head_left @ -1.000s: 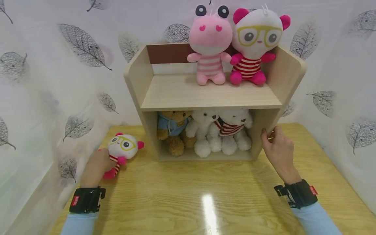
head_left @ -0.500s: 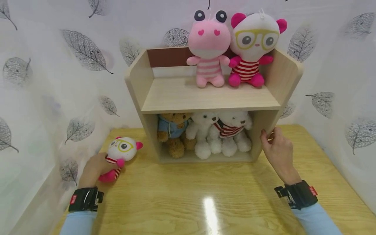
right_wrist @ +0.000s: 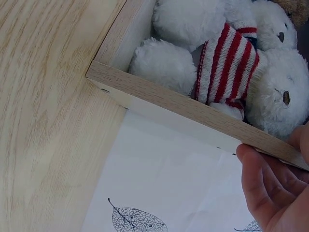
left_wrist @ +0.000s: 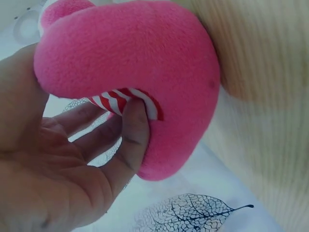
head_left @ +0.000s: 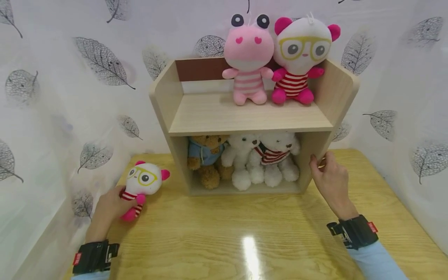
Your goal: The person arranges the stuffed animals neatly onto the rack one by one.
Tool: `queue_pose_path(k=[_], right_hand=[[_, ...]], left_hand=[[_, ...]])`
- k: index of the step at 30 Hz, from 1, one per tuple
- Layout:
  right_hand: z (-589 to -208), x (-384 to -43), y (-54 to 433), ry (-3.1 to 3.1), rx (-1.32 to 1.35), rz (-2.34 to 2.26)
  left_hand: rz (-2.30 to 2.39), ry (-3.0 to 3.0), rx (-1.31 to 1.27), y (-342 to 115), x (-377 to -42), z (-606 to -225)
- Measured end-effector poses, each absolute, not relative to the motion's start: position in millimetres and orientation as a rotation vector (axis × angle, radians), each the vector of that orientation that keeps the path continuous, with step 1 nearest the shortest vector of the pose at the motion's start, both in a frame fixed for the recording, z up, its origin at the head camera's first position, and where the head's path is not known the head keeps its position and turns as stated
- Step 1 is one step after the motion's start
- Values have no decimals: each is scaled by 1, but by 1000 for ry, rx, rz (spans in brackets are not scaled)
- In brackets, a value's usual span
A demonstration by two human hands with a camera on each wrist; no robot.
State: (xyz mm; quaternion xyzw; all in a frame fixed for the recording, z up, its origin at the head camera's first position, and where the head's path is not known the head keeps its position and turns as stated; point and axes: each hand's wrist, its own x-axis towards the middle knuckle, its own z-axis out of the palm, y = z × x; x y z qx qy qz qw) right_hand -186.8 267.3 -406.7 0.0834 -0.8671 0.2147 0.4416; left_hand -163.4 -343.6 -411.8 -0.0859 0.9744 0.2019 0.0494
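Note:
A small white plush with yellow glasses and pink ears (head_left: 144, 182) is at the table's left, gripped round its striped body by my left hand (head_left: 111, 205). The left wrist view shows its pink legs (left_wrist: 140, 82) close up, my fingers (left_wrist: 133, 135) curled under them. My right hand (head_left: 329, 177) holds the right side panel of the wooden shelf unit (head_left: 337, 97), thumb on its front edge; the right wrist view shows my fingers (right_wrist: 265, 188) on that panel edge (right_wrist: 183, 104). A white bear in a striped scarf (right_wrist: 231, 63) sits just inside.
The top shelf carries a pink plush (head_left: 248, 58) and a larger glasses plush (head_left: 301, 54). The lower compartment holds a brown bear (head_left: 206, 157) and two white bears (head_left: 260, 159). Leaf-patterned walls (head_left: 70, 97) close in the wooden table (head_left: 245, 233) on three sides.
My left hand has lifted the small glasses plush more upright and drawn back slightly toward me. My right hand has stayed on the shelf's side panel.

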Motion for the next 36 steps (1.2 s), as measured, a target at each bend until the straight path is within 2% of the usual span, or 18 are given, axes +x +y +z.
queue_pose_path(k=[14,26,36], right_hand=[[-409,-188,269,-2148,190,532],[-409,-189,269,-2152,193,527],[-409,-190,269,-2149,199,534]], left_hand=[[619,3187,86,-328,-137,-409],[605,3268,255,-315,-119,-415],[849,3167,485,-280,-108,-406]])
